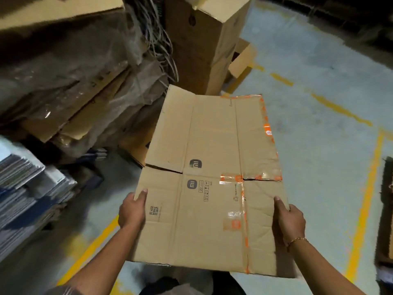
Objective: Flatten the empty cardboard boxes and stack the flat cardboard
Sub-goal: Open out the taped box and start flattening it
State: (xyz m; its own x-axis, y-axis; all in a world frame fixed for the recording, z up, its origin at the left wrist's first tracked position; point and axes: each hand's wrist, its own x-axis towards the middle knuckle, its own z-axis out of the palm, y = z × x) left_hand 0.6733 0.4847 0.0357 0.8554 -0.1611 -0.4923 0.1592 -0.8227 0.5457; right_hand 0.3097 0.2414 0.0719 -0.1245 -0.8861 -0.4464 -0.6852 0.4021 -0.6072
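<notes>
Head view is showing a flattened box (212,182) being held out in front of the person, above a pale floor (319,103) painted with yellow lines (365,209). The left hand (131,211) is gripping the sheet's left edge, thumb lying on the printed top face and the fingers tucked under it. The right hand (288,220) is clasping the right edge the same way, thumb on top, fingers hidden beneath; a thin bracelet (296,240) is sitting on that wrist. The sheet is lying nearly level, tipping slightly away from the person, with orange tape (244,211) running down its right part and across a slit near the middle. A dark logo (192,184) and a QR code (153,210) are showing on the top face. Beyond the far edge, upright boxes (204,39) are standing stacked, one with its flaps open. To the left, plastic-wrapped flat cardboard (74,99) is leaning in a pile, and a stack of pale sheets (23,188) is lying at the lower left. Loose cables (157,39) are hanging beside the upright boxes.
</notes>
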